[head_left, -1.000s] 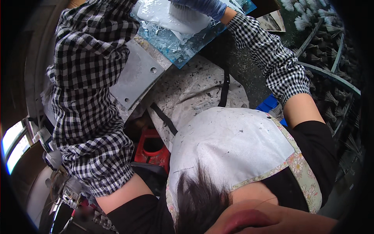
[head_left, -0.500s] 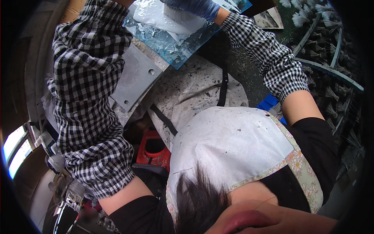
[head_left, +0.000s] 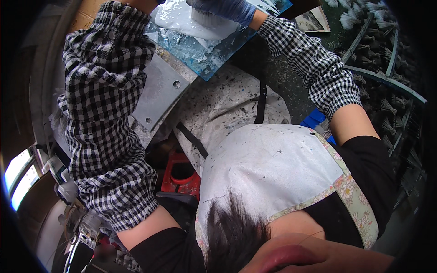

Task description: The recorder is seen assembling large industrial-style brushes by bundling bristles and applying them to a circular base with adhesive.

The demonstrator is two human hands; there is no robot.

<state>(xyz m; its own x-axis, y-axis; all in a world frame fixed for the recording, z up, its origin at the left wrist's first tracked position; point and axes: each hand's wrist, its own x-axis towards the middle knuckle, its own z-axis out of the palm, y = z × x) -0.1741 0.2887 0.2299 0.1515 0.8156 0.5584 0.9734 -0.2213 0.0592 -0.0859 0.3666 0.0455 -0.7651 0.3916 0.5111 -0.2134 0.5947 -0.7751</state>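
My right hand (head_left: 232, 10), in a blue glove, is at the upper edge of the head view, partly cut off. Its fingers are closed on a tuft of pale bristles (head_left: 205, 18). The tuft's tips rest in thick white paste (head_left: 174, 22) spread over a blue sheet (head_left: 205, 61). My left forearm, in a black-and-white checked sleeve (head_left: 102, 68), reaches up to the same edge. Beyond its wrist, the left hand lies outside the picture.
A grey metal plate with holes (head_left: 157, 91) sits left of the blue sheet. At right stands a dark rack with many bristle tufts (head_left: 387, 107). A red stool (head_left: 189, 185) is below the bench, and a blue object (head_left: 313, 119) lies by my right elbow.
My left forearm has shifted slightly down and to the right. The right hand and the tuft stay nearly in place on the paste.
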